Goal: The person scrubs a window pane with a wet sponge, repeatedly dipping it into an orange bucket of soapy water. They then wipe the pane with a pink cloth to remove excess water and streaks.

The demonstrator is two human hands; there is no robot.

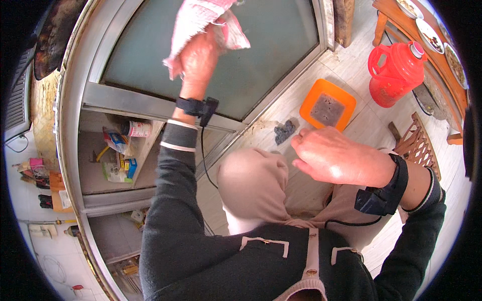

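My left hand [199, 60] is stretched far forward, closed on a pink and white cloth [196, 22]. The cloth lies against or just over a frosted glass door panel [271, 47] in a metal frame; I cannot tell whether it touches. Over my knees hangs my right hand [339, 155], its fingers curled together and partly hidden from view; nothing shows in them. Beyond it on the floor stands an orange square basin [305, 106] of murky dark water. Beside the basin lies a dark grey scrubber or rag [284, 132].
At right, a red thermos jug [394, 75] stands near a wooden table [394, 12] bearing several bowls of food. A brown lattice-topped stool [419, 143] is close to my right forearm. On the left, open cabinet shelves [105, 180] hold packets and a tin.
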